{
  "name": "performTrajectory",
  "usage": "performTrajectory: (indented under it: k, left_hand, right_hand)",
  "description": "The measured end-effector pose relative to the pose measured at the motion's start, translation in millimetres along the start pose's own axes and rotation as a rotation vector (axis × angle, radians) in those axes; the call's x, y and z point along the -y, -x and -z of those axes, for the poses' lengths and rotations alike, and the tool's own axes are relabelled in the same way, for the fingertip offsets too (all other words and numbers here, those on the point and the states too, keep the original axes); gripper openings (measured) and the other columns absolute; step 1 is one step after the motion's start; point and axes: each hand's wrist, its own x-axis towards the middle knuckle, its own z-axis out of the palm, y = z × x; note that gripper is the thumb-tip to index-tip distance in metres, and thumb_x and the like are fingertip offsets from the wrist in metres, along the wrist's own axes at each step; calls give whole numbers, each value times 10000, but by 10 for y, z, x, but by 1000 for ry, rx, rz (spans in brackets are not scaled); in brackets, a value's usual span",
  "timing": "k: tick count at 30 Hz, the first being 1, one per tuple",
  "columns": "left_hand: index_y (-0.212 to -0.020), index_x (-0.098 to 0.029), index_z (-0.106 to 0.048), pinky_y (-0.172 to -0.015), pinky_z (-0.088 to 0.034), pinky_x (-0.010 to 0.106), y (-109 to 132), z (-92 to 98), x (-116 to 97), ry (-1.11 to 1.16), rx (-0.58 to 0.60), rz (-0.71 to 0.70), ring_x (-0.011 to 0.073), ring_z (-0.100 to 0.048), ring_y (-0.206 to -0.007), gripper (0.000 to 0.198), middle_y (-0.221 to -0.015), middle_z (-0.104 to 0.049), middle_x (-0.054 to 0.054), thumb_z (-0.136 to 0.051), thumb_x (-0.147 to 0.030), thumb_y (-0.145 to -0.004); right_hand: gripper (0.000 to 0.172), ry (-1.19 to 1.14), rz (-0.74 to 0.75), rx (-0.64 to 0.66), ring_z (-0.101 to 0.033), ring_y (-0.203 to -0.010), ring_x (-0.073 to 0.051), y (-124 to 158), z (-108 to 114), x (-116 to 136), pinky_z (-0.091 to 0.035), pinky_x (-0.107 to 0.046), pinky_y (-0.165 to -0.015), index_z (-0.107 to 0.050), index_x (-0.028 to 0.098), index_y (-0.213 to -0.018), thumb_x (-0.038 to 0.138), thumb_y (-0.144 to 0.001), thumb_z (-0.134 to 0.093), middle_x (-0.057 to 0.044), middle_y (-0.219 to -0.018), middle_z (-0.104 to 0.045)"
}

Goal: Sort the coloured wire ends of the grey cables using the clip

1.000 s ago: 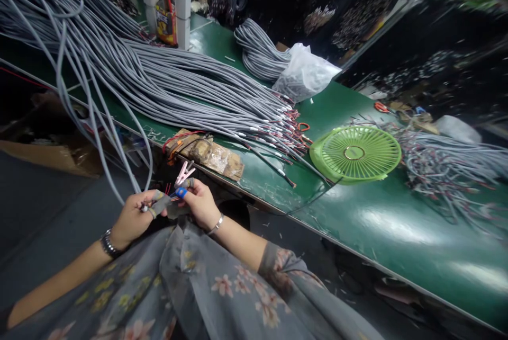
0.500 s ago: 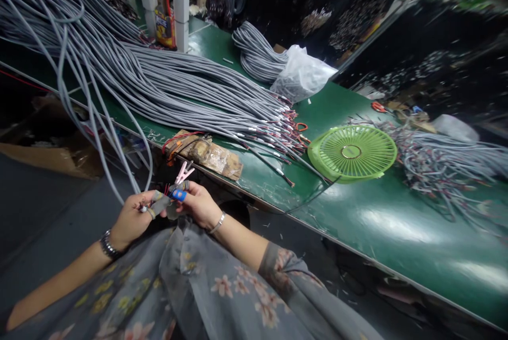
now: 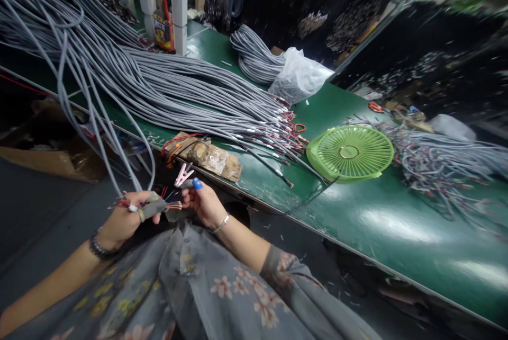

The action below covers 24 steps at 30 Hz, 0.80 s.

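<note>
My left hand [image 3: 129, 218] is closed around the end of a grey cable [image 3: 113, 168], its thumb wrapped in grey tape. Thin coloured wires [image 3: 173, 205], orange, blue and red, stick out past its fingertips toward the right. More wire ends with white and red bits show at the back of this hand. Close to the wire tips is my right hand [image 3: 206, 206], fingers curled and thumb, with a blue wrap, pressed toward the grey-covered forefinger. Whatever lies in that pinch is hidden. A pink clip [image 3: 183, 176] stands just beyond the right fingertips at the bench edge.
Many grey cables [image 3: 190, 91] with stripped ends lie along the green bench [image 3: 357, 218]. A green fan [image 3: 349, 154], a plastic bag [image 3: 299, 75] over coiled cable, a taped wooden board [image 3: 222, 162] and another cable heap [image 3: 436, 165] rest there. A cardboard box [image 3: 59, 162] stands below left.
My hands have drawn apart: the left has moved left and slightly down, the right slightly right. The coloured wires between them now show, fanned out from the left hand.
</note>
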Motion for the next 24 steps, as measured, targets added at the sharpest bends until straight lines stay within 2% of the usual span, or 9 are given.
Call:
performTrajectory:
  k: [3, 6, 8, 11, 13, 15, 19, 24]
  left_hand:
    - [-522, -217, -649, -561, -433, 274, -49, 52, -25, 62, 114, -6, 163, -553, -506, 409, -502, -650, 25, -584, -501, -808]
    - [-507, -218, -644, -577, -432, 274, -125, 34, -89, 56, 163, 7, 163, -563, -517, 380, -501, -651, 23, -599, -457, -798]
    - [-506, -217, -646, -591, -437, 272, -177, -1, -120, 60, 173, -8, 162, -572, -530, 370, -509, -656, 18, -602, -437, -800]
    - [-516, -214, -649, -598, -450, 273, -234, -48, -130, 113, 172, -10, 154, -557, -516, 352, -494, -644, 8, -609, -424, -795]
    - [-507, -213, -642, -598, -459, 277, -255, -65, -122, 151, 163, 1, 155, -551, -509, 353, -476, -635, 8, -618, -431, -784]
    - [-490, -212, -632, -601, -463, 279, -266, -72, -113, 178, 153, 11, 158, -554, -515, 361, -473, -637, 13, -629, -439, -771]
    - [-495, -207, -636, -613, -459, 277, -275, -82, -80, 206, 153, 35, 157, -555, -531, 347, -489, -642, 15, -642, -439, -753]
    - [-523, -202, -636, -613, -442, 272, -262, -97, -27, 186, 158, 46, 144, -532, -517, 341, -486, -622, -3, -627, -440, -767]
  right_hand:
    - [532, -5, -10, 9, -526, -560, -86, -69, 37, 83, -488, -227, -553, -629, 177, -768, 701, -731, -713, -10, -717, -645]
    - [599, 46, -4, 80, -528, -575, -94, -132, 16, 148, -477, -229, -556, -652, 171, -796, 756, -679, -714, -15, -726, -649]
    - [625, 112, 62, 94, -517, -567, -98, -163, -1, 156, -465, -238, -559, -648, 177, -780, 778, -627, -731, -3, -698, -641]
    - [600, 221, 235, -22, -487, -547, -102, -201, -3, 125, -438, -247, -564, -615, 190, -715, 779, -649, -712, 17, -620, -593]
    - [594, 224, 292, -83, -486, -546, -106, -225, 1, 103, -431, -247, -565, -609, 193, -708, 781, -682, -687, 18, -605, -576]
    - [605, 142, 236, -36, -509, -564, -112, -247, -8, 101, -441, -242, -562, -630, 188, -741, 787, -675, -692, 8, -634, -597]
    - [590, -103, 16, 127, -552, -600, -119, -271, -76, 134, -477, -234, -568, -688, 171, -851, 736, -688, -741, -11, -701, -652]
    - [434, -254, -5, 57, -580, -615, -114, -296, -150, 130, -508, -231, -613, -697, 153, -833, 585, -819, -734, -11, -685, -650]
